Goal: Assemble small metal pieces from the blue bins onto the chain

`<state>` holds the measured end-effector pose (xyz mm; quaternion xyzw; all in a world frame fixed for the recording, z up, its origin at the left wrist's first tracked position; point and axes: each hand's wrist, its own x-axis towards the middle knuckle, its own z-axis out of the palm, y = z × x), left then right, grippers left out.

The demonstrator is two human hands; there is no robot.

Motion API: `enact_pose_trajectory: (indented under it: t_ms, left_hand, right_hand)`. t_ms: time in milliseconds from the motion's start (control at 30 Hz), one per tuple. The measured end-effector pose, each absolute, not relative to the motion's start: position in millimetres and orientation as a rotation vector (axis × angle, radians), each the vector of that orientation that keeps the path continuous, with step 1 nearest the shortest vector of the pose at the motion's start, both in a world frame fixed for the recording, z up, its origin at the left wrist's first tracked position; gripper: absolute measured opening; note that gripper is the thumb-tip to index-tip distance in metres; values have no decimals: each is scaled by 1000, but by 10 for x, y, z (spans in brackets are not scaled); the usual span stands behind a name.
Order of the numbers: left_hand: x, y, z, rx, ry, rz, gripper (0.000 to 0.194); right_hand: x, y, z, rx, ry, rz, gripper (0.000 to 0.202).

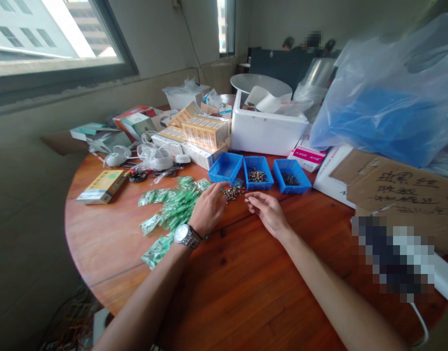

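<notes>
My left hand [209,207], with a watch [186,235] at its wrist, reaches beside a small pile of metal screws [232,194]; its fingers are apart. Right of that pile, my right hand [264,209] pinches something too small to make out. Green plastic packets [176,202] lie spread to the left of my left hand. Beyond the hands stand three blue trays: the left one [225,167] shows a bare bottom, the middle one [258,187] holds brownish metal pieces, and the right one [299,187] holds dark screws.
Yellow boxes [204,130] and a white foam box [269,132] stand behind the trays. White cables and round devices [156,157] lie at the back left, near a flat yellow box [101,186]. A cardboard box [402,190] and a plastic bag [384,117] fill the right side.
</notes>
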<state>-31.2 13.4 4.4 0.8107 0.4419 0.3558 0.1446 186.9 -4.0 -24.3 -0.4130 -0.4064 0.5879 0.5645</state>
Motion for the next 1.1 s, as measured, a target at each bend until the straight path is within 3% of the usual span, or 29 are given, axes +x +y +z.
enact_pose_trajectory:
  t_ms: [333,600,1000,1100]
  left_hand:
    - [-316,129,35,2340,1279,1025,36]
    - [-318,136,37,2326,1277,1036,36]
    - [-347,162,33,2324,1268,1071,39]
    - [-352,173,27,2328,1290,1095,41]
  right_hand:
    - [1824,-63,-203,-898,-837,1380,31]
    - [1893,-36,-172,-1035,-1104,1063,24]
    - [2149,627,210,-1300,-1561,221,25]
    - [1919,416,158,-1228,-1730,269,18]
